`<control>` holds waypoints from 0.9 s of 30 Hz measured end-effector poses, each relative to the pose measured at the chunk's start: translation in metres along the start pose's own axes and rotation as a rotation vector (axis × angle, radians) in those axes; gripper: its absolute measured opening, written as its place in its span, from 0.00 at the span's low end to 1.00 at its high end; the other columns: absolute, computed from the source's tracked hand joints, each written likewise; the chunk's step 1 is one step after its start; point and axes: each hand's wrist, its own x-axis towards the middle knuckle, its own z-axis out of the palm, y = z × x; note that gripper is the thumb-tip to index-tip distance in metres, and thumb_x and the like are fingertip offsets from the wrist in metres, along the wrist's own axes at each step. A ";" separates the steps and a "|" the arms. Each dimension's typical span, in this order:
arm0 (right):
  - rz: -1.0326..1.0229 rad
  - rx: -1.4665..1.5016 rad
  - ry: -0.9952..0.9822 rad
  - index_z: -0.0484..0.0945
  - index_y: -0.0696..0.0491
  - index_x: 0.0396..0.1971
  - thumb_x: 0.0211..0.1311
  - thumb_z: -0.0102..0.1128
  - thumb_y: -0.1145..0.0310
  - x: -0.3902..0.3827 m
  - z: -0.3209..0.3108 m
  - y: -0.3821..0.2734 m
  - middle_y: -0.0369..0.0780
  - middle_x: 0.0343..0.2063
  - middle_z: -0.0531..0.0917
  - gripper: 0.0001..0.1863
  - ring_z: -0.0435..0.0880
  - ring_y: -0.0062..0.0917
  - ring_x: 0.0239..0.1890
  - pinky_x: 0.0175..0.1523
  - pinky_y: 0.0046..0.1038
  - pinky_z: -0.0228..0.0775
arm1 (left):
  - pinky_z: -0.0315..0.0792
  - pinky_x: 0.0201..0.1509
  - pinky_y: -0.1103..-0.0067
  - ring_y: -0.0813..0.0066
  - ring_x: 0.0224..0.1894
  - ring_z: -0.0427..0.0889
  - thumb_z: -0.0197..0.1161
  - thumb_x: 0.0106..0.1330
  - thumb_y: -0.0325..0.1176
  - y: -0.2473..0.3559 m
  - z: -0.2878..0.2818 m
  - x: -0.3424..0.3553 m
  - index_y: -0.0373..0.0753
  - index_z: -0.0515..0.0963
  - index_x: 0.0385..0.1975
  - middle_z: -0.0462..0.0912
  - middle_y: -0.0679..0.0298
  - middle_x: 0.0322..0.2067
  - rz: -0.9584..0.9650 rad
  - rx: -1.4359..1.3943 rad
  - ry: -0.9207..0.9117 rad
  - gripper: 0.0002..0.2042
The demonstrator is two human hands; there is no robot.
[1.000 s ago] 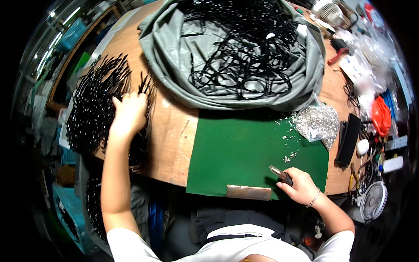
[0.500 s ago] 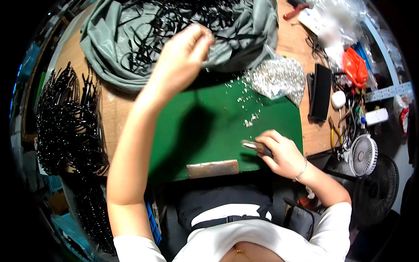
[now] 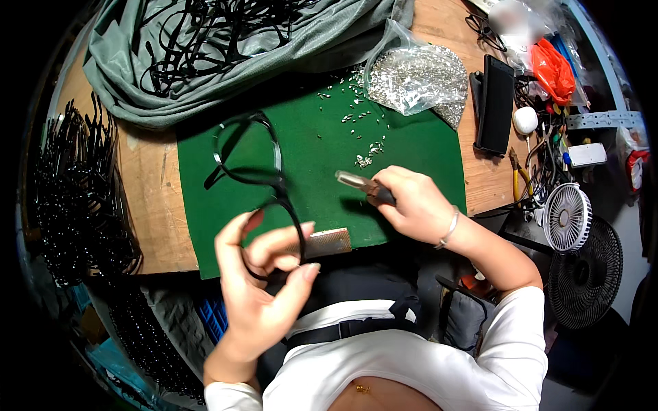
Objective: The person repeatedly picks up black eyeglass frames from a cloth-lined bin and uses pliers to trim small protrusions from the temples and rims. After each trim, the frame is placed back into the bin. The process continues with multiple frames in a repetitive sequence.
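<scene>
My left hand [image 3: 264, 277] holds a black eyeglass frame [image 3: 279, 171] by its lower rim, fingers curled around it, low over the green mat [image 3: 401, 154]. My right hand [image 3: 411, 202] grips a short tool [image 3: 358, 181] with a metal tip and dark handle, pointing left above the mat. A perforated metal strip [image 3: 329, 241] lies on the mat's front edge. Small silvery pieces [image 3: 363, 159] are scattered on the mat below an open clear bag of the same pieces [image 3: 418, 79].
A grey-green cloth sack [image 3: 120, 82] of black frames fills the back. Black frames [image 3: 82, 192] are heaped at left. At right are a black elongated object [image 3: 495, 109], pliers [image 3: 515, 179], a red bag [image 3: 552, 72], cables, and two fans [image 3: 565, 216].
My left hand went from the left heap up over the sack, then down to front centre, now with a black frame. The view has shifted; my right hand still grips the tool.
</scene>
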 end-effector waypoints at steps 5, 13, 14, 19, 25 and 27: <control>0.001 -0.092 0.004 0.69 0.57 0.26 0.41 0.56 0.74 0.001 0.013 -0.001 0.43 0.23 0.72 0.09 0.73 0.37 0.29 0.35 0.34 0.64 | 0.67 0.40 0.88 0.76 0.37 0.75 0.59 0.48 0.16 -0.016 0.005 -0.016 0.33 0.38 0.58 0.72 0.49 0.41 0.135 -0.015 0.023 0.41; 0.007 -0.306 0.167 0.67 0.56 0.27 0.37 0.59 0.75 0.001 0.029 -0.022 0.41 0.23 0.71 0.13 0.72 0.34 0.28 0.34 0.32 0.61 | 0.67 0.39 0.87 0.79 0.33 0.74 0.57 0.47 0.13 -0.022 0.008 -0.008 0.37 0.35 0.58 0.67 0.46 0.45 0.234 -0.070 -0.106 0.43; -0.003 -0.312 0.182 0.67 0.56 0.27 0.37 0.59 0.75 -0.001 0.032 -0.023 0.41 0.23 0.71 0.13 0.71 0.33 0.28 0.34 0.32 0.61 | 0.69 0.39 0.85 0.79 0.31 0.75 0.57 0.45 0.12 -0.022 0.010 -0.008 0.39 0.35 0.59 0.68 0.47 0.45 0.233 -0.043 -0.091 0.44; -0.040 -0.307 0.156 0.67 0.56 0.28 0.37 0.57 0.77 0.000 0.028 -0.019 0.41 0.23 0.70 0.13 0.71 0.33 0.27 0.33 0.31 0.60 | 0.72 0.41 0.81 0.73 0.34 0.78 0.59 0.46 0.13 -0.021 0.007 -0.006 0.38 0.35 0.58 0.68 0.46 0.47 0.254 0.097 -0.055 0.44; 0.148 0.551 0.021 0.70 0.59 0.28 0.45 0.57 0.77 -0.013 -0.007 -0.061 0.43 0.25 0.73 0.09 0.74 0.31 0.25 0.31 0.26 0.66 | 0.73 0.37 0.83 0.70 0.36 0.77 0.61 0.45 0.15 -0.026 0.024 -0.001 0.30 0.40 0.56 0.70 0.47 0.46 0.334 0.103 0.081 0.41; -0.036 0.627 0.139 0.70 0.59 0.27 0.44 0.59 0.78 -0.015 0.000 -0.072 0.42 0.24 0.73 0.09 0.73 0.29 0.23 0.29 0.24 0.66 | 0.73 0.36 0.84 0.72 0.34 0.76 0.62 0.44 0.15 -0.024 0.028 -0.002 0.30 0.40 0.56 0.70 0.47 0.46 0.350 0.167 0.108 0.41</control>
